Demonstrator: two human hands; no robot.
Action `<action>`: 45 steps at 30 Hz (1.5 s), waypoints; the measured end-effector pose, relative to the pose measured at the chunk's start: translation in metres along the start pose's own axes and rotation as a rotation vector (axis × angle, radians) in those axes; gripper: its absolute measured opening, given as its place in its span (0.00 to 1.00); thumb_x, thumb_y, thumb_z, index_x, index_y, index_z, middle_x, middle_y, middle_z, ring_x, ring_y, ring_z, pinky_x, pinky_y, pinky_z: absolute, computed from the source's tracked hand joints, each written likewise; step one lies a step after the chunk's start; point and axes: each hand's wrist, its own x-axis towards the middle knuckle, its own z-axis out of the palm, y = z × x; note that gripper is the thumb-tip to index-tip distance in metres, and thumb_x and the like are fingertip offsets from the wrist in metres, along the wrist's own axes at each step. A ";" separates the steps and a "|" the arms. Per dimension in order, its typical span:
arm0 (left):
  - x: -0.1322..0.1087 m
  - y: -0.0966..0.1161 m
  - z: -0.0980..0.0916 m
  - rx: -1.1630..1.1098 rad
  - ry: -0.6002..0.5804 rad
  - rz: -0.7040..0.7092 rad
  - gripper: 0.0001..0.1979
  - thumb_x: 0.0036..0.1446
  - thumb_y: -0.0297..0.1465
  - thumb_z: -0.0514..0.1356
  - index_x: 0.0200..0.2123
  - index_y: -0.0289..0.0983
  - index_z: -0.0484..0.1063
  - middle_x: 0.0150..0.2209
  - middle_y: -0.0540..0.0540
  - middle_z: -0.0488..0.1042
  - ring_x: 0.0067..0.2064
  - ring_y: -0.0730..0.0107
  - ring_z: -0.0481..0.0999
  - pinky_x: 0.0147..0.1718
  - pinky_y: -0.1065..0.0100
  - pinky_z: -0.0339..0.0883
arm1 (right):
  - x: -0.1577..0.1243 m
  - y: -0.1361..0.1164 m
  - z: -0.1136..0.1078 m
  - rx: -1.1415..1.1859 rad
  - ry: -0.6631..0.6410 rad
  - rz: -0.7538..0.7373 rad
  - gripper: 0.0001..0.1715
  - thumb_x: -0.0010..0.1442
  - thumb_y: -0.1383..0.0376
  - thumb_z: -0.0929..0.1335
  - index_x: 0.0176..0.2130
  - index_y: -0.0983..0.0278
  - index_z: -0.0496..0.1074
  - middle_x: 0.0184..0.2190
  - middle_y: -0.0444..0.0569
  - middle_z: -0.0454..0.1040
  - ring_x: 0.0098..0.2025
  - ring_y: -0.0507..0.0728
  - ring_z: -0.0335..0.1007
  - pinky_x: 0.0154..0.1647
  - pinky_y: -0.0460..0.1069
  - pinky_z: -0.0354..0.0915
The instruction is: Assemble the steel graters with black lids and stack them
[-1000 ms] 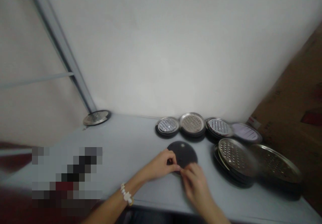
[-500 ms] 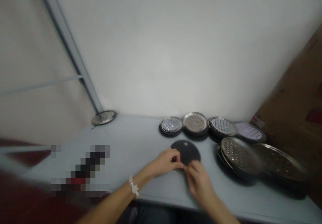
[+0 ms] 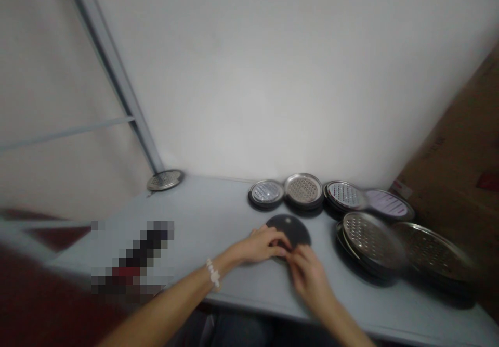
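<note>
A dark, smooth round disc (image 3: 290, 226) lies on the table in front of me, with a small bright glint on top. At its near edge, the fingertips of my left hand (image 3: 261, 244) are closed in a pinch and reach over the rim. My right hand (image 3: 310, 271) is also closed, with bent fingers pressed at the same near edge. Both sets of fingertips meet there. Whatever lies between them is too small and hidden to make out. The near part of the disc is covered by the hands.
Round metal grater plates stand in stacks: a small one (image 3: 266, 192), a wider one (image 3: 303, 189), and a large pile (image 3: 370, 240) on the right. One grater plate (image 3: 166, 180) lies at the far left corner. Cardboard (image 3: 456, 144) rises on the right; a pixelated patch covers the left.
My left fingers have shifted slightly right, with the index finger now stretched further over the disc toward my right hand. The right hand stays at the near rim. The view has turned slightly.
</note>
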 end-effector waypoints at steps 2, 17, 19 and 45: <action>0.001 -0.001 -0.001 0.016 -0.011 0.014 0.12 0.62 0.43 0.61 0.47 0.49 0.76 0.43 0.50 0.76 0.49 0.60 0.69 0.48 0.65 0.59 | 0.001 0.000 -0.001 0.009 -0.001 -0.004 0.13 0.67 0.74 0.61 0.37 0.62 0.72 0.33 0.50 0.70 0.37 0.58 0.66 0.37 0.53 0.64; 0.002 0.007 0.007 0.067 0.057 -0.036 0.13 0.62 0.46 0.61 0.46 0.49 0.74 0.42 0.50 0.75 0.50 0.56 0.68 0.49 0.60 0.56 | -0.003 0.008 -0.006 -0.038 0.052 -0.050 0.14 0.67 0.73 0.62 0.38 0.61 0.74 0.36 0.52 0.75 0.41 0.60 0.71 0.39 0.52 0.68; 0.001 0.009 0.011 0.079 0.086 -0.043 0.13 0.61 0.46 0.62 0.46 0.49 0.74 0.42 0.50 0.75 0.51 0.55 0.68 0.50 0.58 0.56 | -0.004 0.008 -0.008 -0.035 0.063 -0.037 0.13 0.67 0.72 0.62 0.38 0.61 0.74 0.36 0.51 0.75 0.40 0.59 0.72 0.38 0.51 0.69; -0.086 -0.110 -0.127 -0.881 1.329 -0.518 0.08 0.59 0.29 0.64 0.39 0.30 0.75 0.36 0.41 0.80 0.37 0.62 0.78 0.39 0.63 0.73 | 0.025 0.008 -0.029 -0.220 0.328 -0.292 0.12 0.69 0.58 0.63 0.47 0.58 0.73 0.41 0.55 0.77 0.42 0.63 0.74 0.42 0.57 0.70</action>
